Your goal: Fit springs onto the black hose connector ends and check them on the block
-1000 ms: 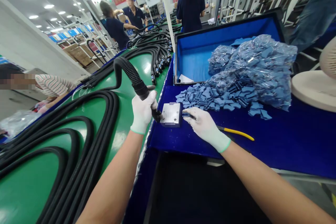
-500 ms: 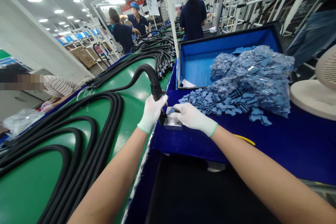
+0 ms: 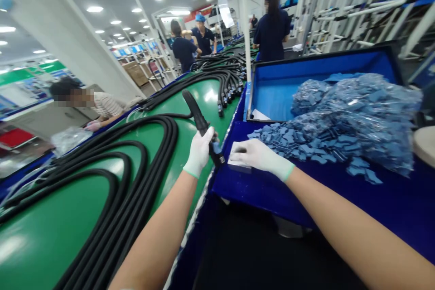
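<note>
In a white glove, my left hand [image 3: 201, 150] is closed around the end of a black corrugated hose [image 3: 195, 111]. The hose's dark end fitting [image 3: 216, 156] sticks out below the fingers, with a small blue piece [image 3: 216, 147] on it. To the right, my gloved right hand [image 3: 256, 156] has its fingers bent over a silver metal block [image 3: 240, 168] on the blue-covered table. The fingertips are partly hidden, but they seem to grip the block. The hose fitting is held apart from the block, on its left side.
Loose blue plastic pieces [image 3: 306, 142] lie beyond my right hand, beside a clear bag [image 3: 370, 113] of them. A blue bin [image 3: 272, 88] stands behind. Black hoses [image 3: 142, 181] run along the green surface [image 3: 44, 253] at left. A white post [image 3: 246, 31] rises between. Several people work farther off.
My left hand has drawn the hose end left, away from the metal block, and tilted it. The blue piece now shows on the fitting. My right hand stays at the block. The view has shifted.
</note>
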`<control>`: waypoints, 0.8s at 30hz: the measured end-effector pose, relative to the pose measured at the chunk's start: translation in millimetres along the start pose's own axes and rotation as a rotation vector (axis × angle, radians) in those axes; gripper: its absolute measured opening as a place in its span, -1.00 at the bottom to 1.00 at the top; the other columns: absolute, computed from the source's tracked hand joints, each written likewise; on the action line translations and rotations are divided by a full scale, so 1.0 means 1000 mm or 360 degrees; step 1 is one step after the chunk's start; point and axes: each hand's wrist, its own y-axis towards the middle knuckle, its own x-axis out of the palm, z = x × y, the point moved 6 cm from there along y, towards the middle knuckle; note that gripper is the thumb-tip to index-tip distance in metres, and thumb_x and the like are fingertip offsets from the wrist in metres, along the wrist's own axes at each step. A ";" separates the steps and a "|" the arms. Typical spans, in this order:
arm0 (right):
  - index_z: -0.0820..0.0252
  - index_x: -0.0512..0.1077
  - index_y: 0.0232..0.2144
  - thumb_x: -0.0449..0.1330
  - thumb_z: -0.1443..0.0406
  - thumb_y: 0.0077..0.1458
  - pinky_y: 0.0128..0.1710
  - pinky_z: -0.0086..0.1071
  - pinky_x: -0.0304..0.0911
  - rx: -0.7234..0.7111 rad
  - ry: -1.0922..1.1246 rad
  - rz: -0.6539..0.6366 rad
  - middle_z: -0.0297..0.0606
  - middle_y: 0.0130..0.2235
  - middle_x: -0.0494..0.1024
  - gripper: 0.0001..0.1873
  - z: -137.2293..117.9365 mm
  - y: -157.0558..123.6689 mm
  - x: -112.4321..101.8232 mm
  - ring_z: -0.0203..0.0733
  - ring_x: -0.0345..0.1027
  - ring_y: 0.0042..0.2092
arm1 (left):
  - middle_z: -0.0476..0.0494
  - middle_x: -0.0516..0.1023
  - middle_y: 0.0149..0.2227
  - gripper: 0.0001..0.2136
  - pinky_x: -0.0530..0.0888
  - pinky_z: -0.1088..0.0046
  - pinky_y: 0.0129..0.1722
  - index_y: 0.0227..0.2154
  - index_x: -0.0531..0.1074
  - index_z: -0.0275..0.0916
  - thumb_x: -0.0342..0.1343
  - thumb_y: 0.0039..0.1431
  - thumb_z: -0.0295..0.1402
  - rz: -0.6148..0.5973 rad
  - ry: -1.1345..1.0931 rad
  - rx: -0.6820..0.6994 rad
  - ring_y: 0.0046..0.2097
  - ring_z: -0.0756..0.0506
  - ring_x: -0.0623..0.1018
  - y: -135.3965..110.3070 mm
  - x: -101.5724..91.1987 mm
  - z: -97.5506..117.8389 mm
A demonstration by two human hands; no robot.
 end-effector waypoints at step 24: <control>0.08 0.31 0.30 0.51 0.10 -0.08 0.28 -0.06 0.19 0.0019 0.0843 -0.0757 -0.08 0.25 0.42 -0.07 -0.096 -0.093 0.152 0.08 0.31 0.22 | -0.18 0.60 -0.21 -0.54 0.52 0.36 -0.26 -0.08 0.50 -0.29 0.27 0.14 0.01 0.0059 0.0213 -0.0566 -0.26 -0.17 0.56 -0.190 -0.217 0.057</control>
